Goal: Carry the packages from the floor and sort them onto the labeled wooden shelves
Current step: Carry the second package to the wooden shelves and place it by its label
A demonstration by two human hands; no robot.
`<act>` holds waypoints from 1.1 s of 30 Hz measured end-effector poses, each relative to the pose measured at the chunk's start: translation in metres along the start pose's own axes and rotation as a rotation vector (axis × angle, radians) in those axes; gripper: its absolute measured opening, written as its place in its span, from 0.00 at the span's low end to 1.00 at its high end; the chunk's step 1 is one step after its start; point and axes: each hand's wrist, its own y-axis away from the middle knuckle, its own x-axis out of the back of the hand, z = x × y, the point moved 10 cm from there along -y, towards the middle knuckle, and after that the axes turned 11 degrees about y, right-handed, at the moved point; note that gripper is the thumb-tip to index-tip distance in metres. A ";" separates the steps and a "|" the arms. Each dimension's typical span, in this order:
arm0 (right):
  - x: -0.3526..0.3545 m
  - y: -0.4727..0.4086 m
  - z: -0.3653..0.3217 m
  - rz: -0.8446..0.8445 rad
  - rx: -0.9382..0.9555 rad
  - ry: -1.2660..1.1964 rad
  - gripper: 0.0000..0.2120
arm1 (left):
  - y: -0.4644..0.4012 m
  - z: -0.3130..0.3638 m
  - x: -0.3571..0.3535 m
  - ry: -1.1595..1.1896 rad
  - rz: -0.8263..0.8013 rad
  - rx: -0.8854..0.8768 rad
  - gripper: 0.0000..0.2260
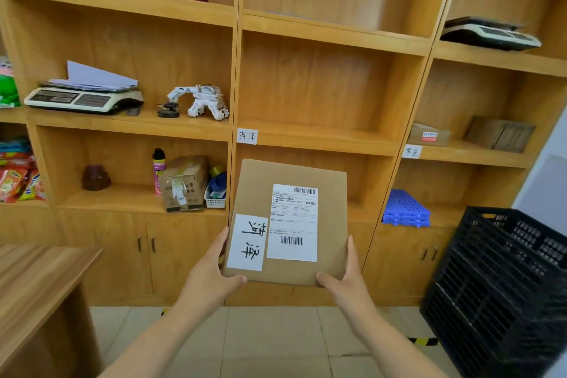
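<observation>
Carrying one labeled package up to the shelves, sorting only partly done.

I am holding a flat cardboard package (287, 221) in front of the middle bay, my left hand (211, 273) closed around its near left corner and my right hand (348, 278) closed around its near right corner, thumbs on top. Its handwritten sticker (249, 242) is looking like a match for the paper shelf label (247, 136) on the middle shelf (319, 139) just above, and that shelf is sitting bare, so I judge this package is heading there and is not yet placed. On the right shelf with its own label (412, 151), two packages (429, 134) are already resting, so some sorting looks done. A black crate (503, 288) is standing near right; I cannot tell whether more packages are waiting on the floor.
</observation>
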 end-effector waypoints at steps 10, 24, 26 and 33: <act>-0.023 -0.181 -0.016 0.046 0.023 -0.007 0.53 | -0.203 -0.002 0.004 -0.077 -0.039 -0.074 0.46; -0.059 -0.401 -0.022 -0.007 0.137 0.062 0.61 | -0.404 -0.030 -0.005 -0.141 0.084 -0.071 0.46; -0.060 -0.440 -0.029 -0.020 0.174 0.060 0.59 | -0.436 -0.024 -0.007 -0.144 0.111 -0.075 0.46; -0.046 -0.575 -0.060 -0.051 0.258 0.152 0.61 | -0.546 0.007 -0.023 -0.049 0.192 -0.133 0.44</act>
